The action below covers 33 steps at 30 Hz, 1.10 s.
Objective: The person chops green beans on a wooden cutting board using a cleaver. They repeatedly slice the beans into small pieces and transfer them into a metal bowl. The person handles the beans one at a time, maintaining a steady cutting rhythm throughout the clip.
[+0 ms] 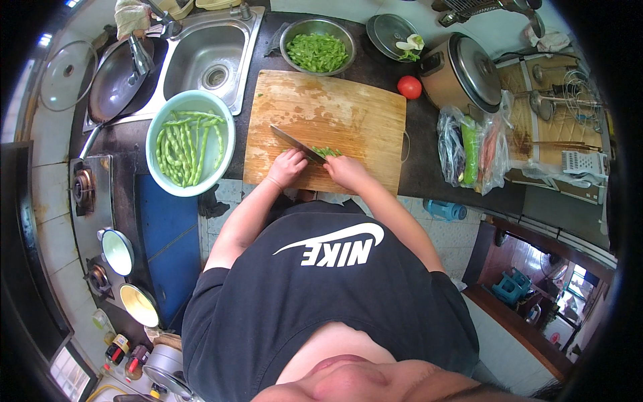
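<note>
My right hand point(345, 172) is closed around the handle of a kitchen knife point(296, 143), whose blade points up and to the left over a wooden cutting board point(326, 100). Beside the blade, my left hand point(288, 167) presses down on green beans, mostly hidden under its fingers. Cut green bean pieces point(327, 151) lie on the board just beyond my right hand. A light green basin point(230, 145) to the left holds whole green beans point(188, 151). Behind the board, a metal bowl point(351, 47) contains many cut green pieces point(316, 53).
A tomato point(409, 87) and a rice cooker point(442, 70) stand at the back right, with bagged vegetables point(471, 151) nearer. The sink point(206, 55), a wok point(113, 85) and a gas stove point(103, 201) are on the left.
</note>
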Each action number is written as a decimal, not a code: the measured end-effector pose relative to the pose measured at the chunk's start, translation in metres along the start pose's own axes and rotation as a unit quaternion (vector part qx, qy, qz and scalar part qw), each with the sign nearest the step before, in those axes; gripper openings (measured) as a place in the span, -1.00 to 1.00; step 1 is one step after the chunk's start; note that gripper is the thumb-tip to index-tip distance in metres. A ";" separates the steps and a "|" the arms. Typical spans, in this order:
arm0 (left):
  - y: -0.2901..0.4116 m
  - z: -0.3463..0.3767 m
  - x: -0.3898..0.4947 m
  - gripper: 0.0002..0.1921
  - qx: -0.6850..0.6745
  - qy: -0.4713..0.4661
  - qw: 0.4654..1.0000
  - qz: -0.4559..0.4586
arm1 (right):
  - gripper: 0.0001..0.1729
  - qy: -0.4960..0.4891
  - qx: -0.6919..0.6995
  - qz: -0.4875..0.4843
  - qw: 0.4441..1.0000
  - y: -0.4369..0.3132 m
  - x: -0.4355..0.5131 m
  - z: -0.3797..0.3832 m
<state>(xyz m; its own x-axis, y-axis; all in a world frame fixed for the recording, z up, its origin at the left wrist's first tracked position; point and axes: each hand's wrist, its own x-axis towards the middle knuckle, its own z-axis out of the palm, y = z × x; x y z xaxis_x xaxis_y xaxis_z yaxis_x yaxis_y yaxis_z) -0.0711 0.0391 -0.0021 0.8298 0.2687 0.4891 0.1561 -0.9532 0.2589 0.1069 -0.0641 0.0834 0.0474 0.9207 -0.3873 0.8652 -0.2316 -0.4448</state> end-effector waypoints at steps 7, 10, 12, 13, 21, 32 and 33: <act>0.001 0.001 -0.001 -0.85 0.001 0.008 1.000 -0.004 | -0.70 0.051 0.013 -0.010 0.999 0.003 0.014 0.007; 0.000 0.002 -0.003 -0.85 -0.011 -0.002 1.000 -0.012 | -0.70 0.034 0.009 0.009 0.999 0.009 0.001 0.005; -0.001 0.002 -0.003 -0.85 -0.016 -0.007 1.000 -0.014 | -0.71 0.029 0.001 0.003 1.000 0.009 -0.010 0.003; -0.001 0.002 -0.003 -0.86 -0.013 -0.006 1.000 -0.012 | -0.71 0.027 -0.002 -0.001 1.000 0.008 -0.014 0.002; 0.001 -0.003 0.001 -0.89 -0.007 0.013 1.000 -0.004 | -0.71 0.009 -0.006 0.006 1.000 0.002 -0.019 -0.004; 0.000 0.000 0.000 -0.87 -0.021 0.012 1.000 -0.011 | -0.68 0.040 0.027 0.000 0.999 -0.006 0.023 0.014; 0.000 -0.001 0.000 -0.86 -0.024 0.015 1.000 -0.009 | -0.68 0.034 0.031 0.008 0.999 -0.003 0.021 0.011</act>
<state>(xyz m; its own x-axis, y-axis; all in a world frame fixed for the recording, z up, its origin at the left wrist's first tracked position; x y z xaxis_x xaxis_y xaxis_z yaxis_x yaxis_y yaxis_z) -0.0718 0.0390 -0.0016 0.8102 0.2908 0.5090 0.1445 -0.9405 0.3074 0.1001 -0.0475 0.0672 0.0959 0.9353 -0.3406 0.8315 -0.2634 -0.4891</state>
